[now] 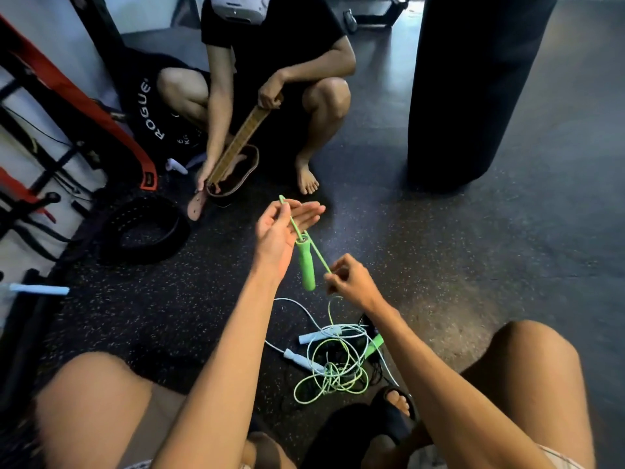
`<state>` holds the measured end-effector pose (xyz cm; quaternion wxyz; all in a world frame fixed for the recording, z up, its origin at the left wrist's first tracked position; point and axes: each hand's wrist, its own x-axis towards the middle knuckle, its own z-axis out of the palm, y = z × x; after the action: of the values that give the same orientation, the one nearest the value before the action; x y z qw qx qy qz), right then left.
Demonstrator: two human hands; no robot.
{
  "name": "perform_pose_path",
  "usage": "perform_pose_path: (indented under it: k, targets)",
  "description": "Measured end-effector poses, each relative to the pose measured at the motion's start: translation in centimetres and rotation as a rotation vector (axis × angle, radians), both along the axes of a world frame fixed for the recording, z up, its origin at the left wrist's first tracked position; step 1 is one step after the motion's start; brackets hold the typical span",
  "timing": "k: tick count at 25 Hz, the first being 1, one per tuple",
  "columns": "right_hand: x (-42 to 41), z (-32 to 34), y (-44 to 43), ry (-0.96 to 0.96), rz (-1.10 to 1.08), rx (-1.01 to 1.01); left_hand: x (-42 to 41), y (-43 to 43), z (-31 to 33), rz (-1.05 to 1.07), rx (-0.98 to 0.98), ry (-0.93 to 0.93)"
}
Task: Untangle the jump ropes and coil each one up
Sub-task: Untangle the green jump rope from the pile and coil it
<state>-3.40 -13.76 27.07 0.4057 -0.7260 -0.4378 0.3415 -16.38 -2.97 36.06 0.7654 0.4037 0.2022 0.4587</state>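
A green jump rope handle (307,264) hangs in the air between my hands. Its green cord (289,214) loops up over my left hand (282,231), where thumb and forefinger pinch it while the other fingers stay stretched out. My right hand (350,280) pinches the same cord lower down, to the right of the handle. From there the cord drops into a tangle (333,370) of green and pale blue rope on the floor between my knees. Two pale blue handles (313,337) (297,358) and a second green handle (373,345) lie in that tangle.
A person squats opposite me, holding a tan weight belt (236,143) over a coiled one. A black belt coil (143,230) lies at the left, a loose pale blue handle (39,289) further left. A black punching bag (473,82) stands at the right. My sandalled foot (395,406) is beside the tangle.
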Motion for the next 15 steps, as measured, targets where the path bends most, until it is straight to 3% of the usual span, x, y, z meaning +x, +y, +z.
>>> perform_pose_path:
  k: [3,7,11,15]
  targets:
    - [-0.9,-0.8,-0.9,-0.054,0.084,-0.079,-0.4,1.0,-1.2,0.176,0.076,0.116]
    - [-1.5,0.9,-1.1,-0.174,0.193,-0.005,-1.2,1.8,-4.0,0.297,0.194,0.412]
    - [-1.7,3.7,-0.7,-0.264,0.222,0.181,-2.1,1.8,-6.0,0.210,0.244,0.660]
    - [-1.6,4.7,-0.1,-0.228,0.163,0.263,-3.2,0.3,-4.9,-0.039,0.184,0.804]
